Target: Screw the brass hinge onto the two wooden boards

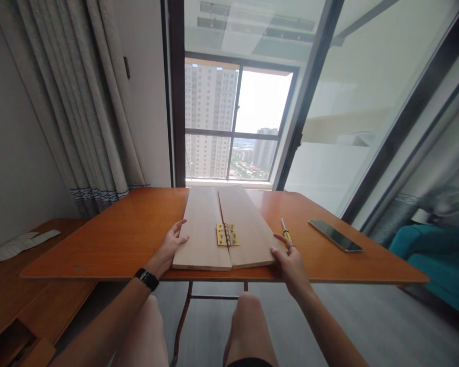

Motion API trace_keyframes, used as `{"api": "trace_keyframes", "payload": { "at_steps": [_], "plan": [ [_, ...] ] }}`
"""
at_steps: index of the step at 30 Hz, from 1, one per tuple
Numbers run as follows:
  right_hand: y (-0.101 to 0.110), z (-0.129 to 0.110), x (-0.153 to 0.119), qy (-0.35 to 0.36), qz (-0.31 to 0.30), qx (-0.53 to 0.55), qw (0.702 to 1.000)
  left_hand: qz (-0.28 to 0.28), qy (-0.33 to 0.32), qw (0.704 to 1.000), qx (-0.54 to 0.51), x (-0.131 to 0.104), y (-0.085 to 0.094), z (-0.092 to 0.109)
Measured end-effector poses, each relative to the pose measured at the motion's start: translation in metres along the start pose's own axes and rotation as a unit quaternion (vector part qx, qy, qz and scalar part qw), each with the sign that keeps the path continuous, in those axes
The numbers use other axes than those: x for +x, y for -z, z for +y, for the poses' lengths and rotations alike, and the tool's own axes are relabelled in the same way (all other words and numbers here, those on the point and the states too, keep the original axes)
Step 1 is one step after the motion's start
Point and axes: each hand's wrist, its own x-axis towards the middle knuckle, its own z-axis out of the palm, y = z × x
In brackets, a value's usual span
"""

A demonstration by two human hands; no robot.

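Note:
Two pale wooden boards lie side by side on the table: a left board [201, 224] and a right board [248, 219]. A brass-coloured hinge [228, 234] spans the seam between them, with several screws in its leaves. My left hand [171, 244] grips the outer edge of the left board, thumb on top. On the other side, my right hand [288, 257] holds the right board's outer edge near its front corner, with a ring on one finger. Both hands' undersides are hidden. Just beyond my right hand rests a screwdriver [286, 234] with a yellow handle.
The orange-brown wooden table [137, 224] has rounded corners. A phone [334, 235] lies toward its right side. At left is a lower wooden surface with pale strips [23, 244]. A teal sofa [436, 260] stands at right, and windows are ahead.

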Motion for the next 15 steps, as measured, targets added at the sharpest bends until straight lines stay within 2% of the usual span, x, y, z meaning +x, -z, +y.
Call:
{"api": "trace_keyframes", "payload": {
  "at_steps": [2,4,11,15],
  "plan": [
    [0.001,-0.003,0.001,-0.060,-0.013,0.034,0.998,-0.001,0.000,1.000,0.000,0.001,0.002,-0.001],
    [0.003,-0.003,0.002,-0.087,-0.025,0.055,0.994,0.001,0.000,1.000,0.006,0.002,0.003,-0.001],
    [0.006,0.003,0.006,-0.077,-0.054,0.046,0.995,0.020,-0.003,0.998,0.051,-0.002,-0.003,0.004],
    [0.009,-0.001,0.007,-0.060,-0.064,0.022,0.996,0.012,0.007,0.998,0.058,-0.003,-0.004,0.010]
  ]
}}
